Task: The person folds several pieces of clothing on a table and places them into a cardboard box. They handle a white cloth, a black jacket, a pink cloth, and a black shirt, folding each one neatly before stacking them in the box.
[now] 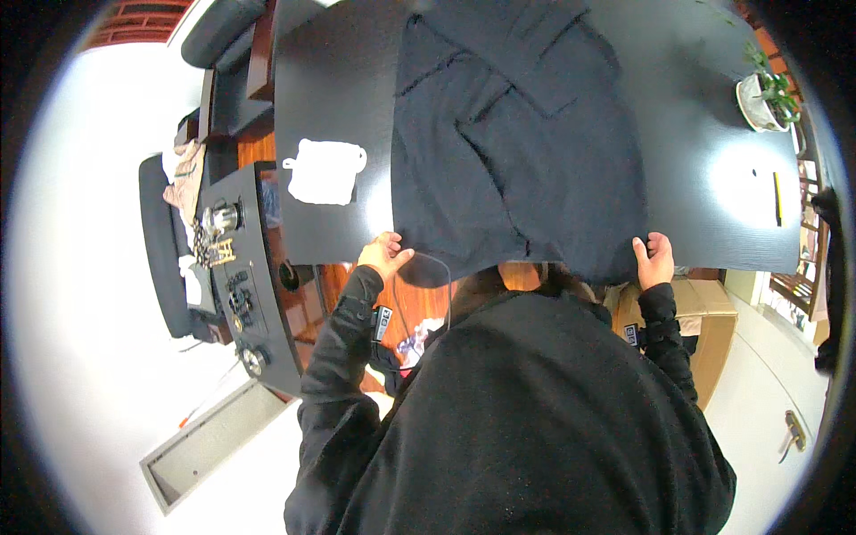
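A dark garment (548, 167), with long folds and creases, lies spread over the black table and droops past its near edge. My left hand (384, 256) is at the garment's near left corner, thumb tip against the cloth; whether it pinches the fabric cannot be told. At the near right corner is my right hand (654, 259), its thumb apart from the fingers and close beside the cloth's edge. No hold on the fabric shows there. A folded white cloth item (326, 171), perhaps a mask or small towel, rests on the table left of the garment.
The black table (334, 80) has a potted plant (762, 103) and a yellow-and-black pen-like object (778, 199) at its right. A cardboard box (709, 307) stands below the near right edge. Left are a dark side table (271, 328) with glassware and a black chair (160, 241).
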`<move>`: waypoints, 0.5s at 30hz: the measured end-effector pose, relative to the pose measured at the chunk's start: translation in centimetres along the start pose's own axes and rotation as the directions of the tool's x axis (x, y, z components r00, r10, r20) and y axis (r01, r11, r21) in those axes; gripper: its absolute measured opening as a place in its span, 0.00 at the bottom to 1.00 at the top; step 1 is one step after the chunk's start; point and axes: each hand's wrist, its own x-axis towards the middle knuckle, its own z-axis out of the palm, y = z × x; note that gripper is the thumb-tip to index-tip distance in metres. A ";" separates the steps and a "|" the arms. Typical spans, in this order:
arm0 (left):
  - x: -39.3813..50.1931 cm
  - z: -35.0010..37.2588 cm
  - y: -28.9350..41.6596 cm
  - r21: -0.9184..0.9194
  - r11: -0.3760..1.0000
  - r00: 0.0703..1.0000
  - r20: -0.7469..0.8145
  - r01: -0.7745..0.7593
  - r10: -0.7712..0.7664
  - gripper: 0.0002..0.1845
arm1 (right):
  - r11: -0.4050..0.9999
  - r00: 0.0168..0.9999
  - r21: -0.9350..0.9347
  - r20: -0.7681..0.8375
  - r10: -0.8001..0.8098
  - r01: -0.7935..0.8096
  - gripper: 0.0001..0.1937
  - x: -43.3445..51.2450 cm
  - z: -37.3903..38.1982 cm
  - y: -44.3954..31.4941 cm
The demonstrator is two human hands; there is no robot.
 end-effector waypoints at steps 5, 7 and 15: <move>-3.7 3.7 0.9 0.246 0.968 0.998 -0.049 0.057 -0.046 0.41 | 0.994 0.987 -0.028 0.123 -0.106 0.110 0.29 -1.2 0.1 0.7; -4.0 4.6 1.1 0.395 0.918 0.992 -0.108 -0.016 0.064 0.35 | 0.905 0.976 -0.380 0.167 -0.140 0.194 0.24 -1.4 0.5 1.5; -5.0 6.5 -4.8 0.295 0.946 0.971 -0.150 -0.136 0.187 0.10 | 0.491 0.994 0.870 -0.085 0.063 0.044 0.04 2.5 -4.3 5.2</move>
